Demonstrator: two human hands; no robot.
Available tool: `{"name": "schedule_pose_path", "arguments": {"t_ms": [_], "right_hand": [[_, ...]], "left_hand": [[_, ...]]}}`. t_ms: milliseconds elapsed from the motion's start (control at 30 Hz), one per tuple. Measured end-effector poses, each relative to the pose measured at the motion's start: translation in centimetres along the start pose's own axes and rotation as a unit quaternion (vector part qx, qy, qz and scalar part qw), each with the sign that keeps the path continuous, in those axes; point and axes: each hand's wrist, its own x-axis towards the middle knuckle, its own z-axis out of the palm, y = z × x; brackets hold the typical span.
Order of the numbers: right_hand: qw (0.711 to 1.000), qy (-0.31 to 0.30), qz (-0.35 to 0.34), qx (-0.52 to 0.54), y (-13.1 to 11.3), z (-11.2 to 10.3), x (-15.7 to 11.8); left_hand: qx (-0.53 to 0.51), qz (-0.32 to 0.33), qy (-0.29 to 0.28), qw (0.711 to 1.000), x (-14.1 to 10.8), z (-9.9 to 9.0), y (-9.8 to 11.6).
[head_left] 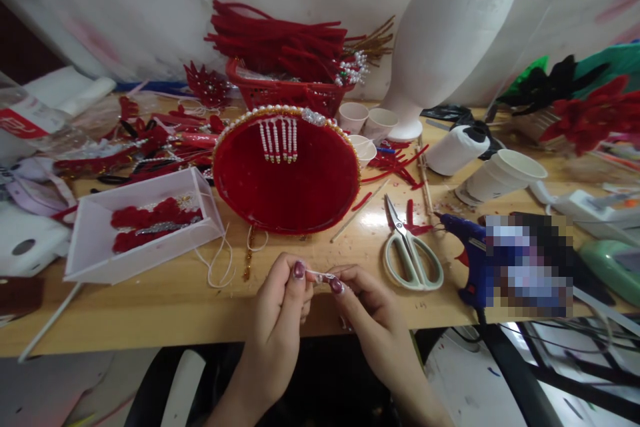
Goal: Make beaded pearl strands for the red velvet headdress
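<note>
Between my two hands a short white thread [320, 275] is stretched, just above the table's front edge. My left hand [283, 307] pinches one end between thumb and forefinger. On the other end my right hand [367, 307] is closed in a like pinch; small pale bits at its fingertips are too small to name. Behind the hands stands a round red velvet piece [287, 180], rimmed with pearls and gold beads. Several short pearl strands [278, 140] hang at its upper part. A gold chain [249, 257] dangles below its left side.
Scissors [413, 247] and a blue glue gun [465, 247] lie to the right, paper cups [503, 177] and a thread spool [457, 149] beyond. A white box [145, 257] stands left. Behind are a red basket [290, 95] of red stems and a white mannequin head [450, 33].
</note>
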Motion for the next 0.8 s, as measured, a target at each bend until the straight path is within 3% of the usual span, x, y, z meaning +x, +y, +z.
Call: {"name": "schedule_pose_path", "arguments": {"t_ms": [167, 333, 600, 700, 800], "right_hand": [[1.000, 0.015, -0.004, -0.012, -0.2, 0.1, 0.1], [1.000, 0.026, 0.008, 0.006, -0.1, 0.1, 0.0], [0.997, -0.002, 0.024, 0.069, 0.1, 0.3, -0.2], [0.998, -0.004, 0.023, 0.060, 0.1, 0.3, -0.3], [1.000, 0.003, -0.001, 0.014, -0.1, 0.4, -0.3]], "left_hand": [[-0.109, -0.035, -0.052, 0.992, -0.1, 0.1, 0.2], [-0.146, -0.039, -0.077, 0.986, -0.2, -0.1, 0.5], [-0.221, -0.030, -0.195, 0.955, 0.2, -0.2, -0.1], [-0.236, -0.035, -0.207, 0.949, 0.1, -0.7, -0.1], [-0.229, -0.028, -0.184, 0.955, -0.2, -1.0, 0.1]]}}
